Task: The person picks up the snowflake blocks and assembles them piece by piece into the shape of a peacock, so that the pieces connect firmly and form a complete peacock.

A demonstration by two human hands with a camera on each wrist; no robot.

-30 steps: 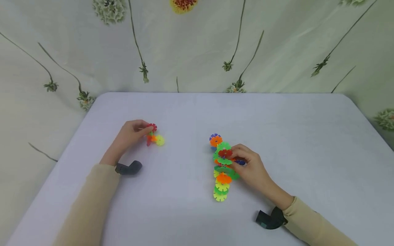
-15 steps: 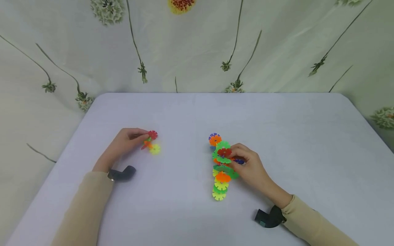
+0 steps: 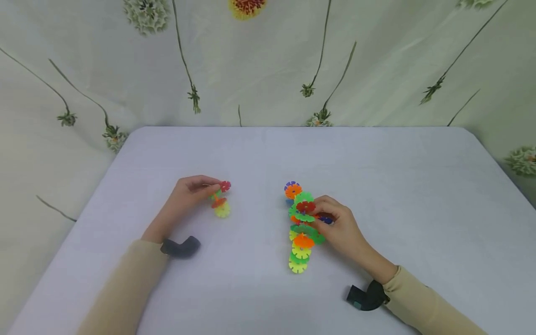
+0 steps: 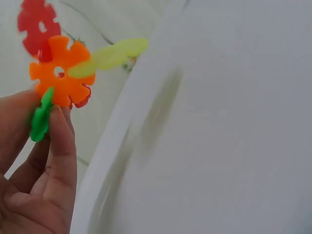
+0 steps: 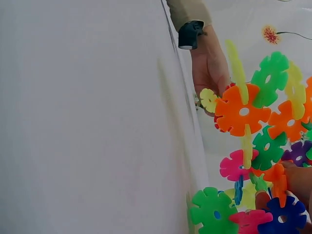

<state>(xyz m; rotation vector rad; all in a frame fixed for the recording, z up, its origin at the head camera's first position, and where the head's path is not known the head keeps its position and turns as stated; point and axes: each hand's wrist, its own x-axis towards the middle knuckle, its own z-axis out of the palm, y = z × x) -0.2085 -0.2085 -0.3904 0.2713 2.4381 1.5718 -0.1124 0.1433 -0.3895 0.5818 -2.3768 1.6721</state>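
My left hand (image 3: 190, 197) pinches a small cluster of interlocking flower discs (image 3: 223, 211), raised off the table. In the left wrist view, its thumb and fingers grip the green disc (image 4: 41, 119); red, orange and yellow discs are joined to it. To the right, my right hand (image 3: 341, 228) holds a larger flower-disc build (image 3: 301, 252), a long multicoloured chain of green, orange, yellow, red and blue discs. Up close in the right wrist view, an orange disc (image 5: 234, 117) and a dark blue disc (image 5: 280, 219) show, the fingers partly hidden behind the discs. A gap separates the two builds.
Both builds are over a white table (image 3: 268, 298) with rounded far corners. A pale cloth (image 3: 259, 70) with printed flowers hangs behind it. Black wrist cameras sit on the left wrist (image 3: 182, 247) and right wrist (image 3: 368, 298).
My left hand came nearer and left, then shifted right toward the larger build, its cluster turning so the yellow disc hangs lower. The right hand and its build stayed almost still.
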